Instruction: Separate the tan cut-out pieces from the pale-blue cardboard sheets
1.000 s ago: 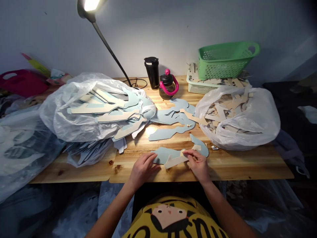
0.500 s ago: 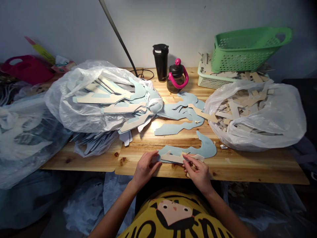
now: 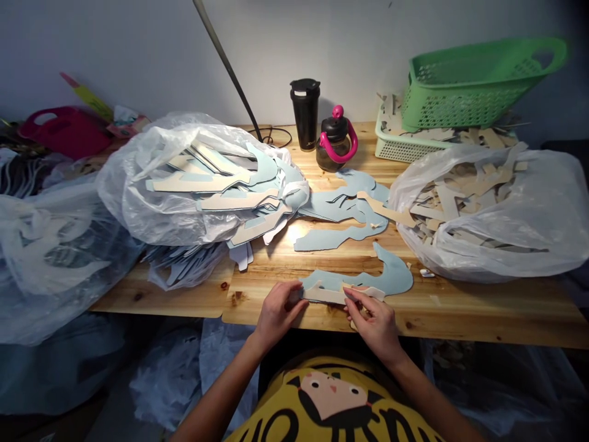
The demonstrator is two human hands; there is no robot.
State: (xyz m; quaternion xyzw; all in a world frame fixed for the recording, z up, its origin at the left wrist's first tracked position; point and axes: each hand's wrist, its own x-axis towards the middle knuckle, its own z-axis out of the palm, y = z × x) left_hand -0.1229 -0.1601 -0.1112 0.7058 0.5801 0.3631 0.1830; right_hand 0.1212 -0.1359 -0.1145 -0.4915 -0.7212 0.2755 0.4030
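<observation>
A light blue curved sheet piece (image 3: 398, 275) lies near the table's front edge, with a cream strip (image 3: 329, 295) along its lower side. The fingers of my left hand (image 3: 280, 310) pinch the left end of the blue piece. My right hand (image 3: 373, 316) has its fingertips closed on the cream strip, right of its middle. Under the right fingers a small cream scrap shows in part. Further back lie more blue pieces (image 3: 322, 239), and one cream piece (image 3: 384, 210) reaches toward the right bag.
A plastic bag of blue and cream pieces (image 3: 133, 209) is at the left, another with cream scraps (image 3: 552, 227) at the right. Behind stand a black tumbler (image 3: 304, 116), a pink-handled bottle (image 3: 334, 144) and a green basket (image 3: 464, 92). A lamp pole (image 3: 230, 70) rises behind.
The whole view has shifted slightly, so things appear further right. Both hands stay at the blue piece and the cream strip, with little visible movement.
</observation>
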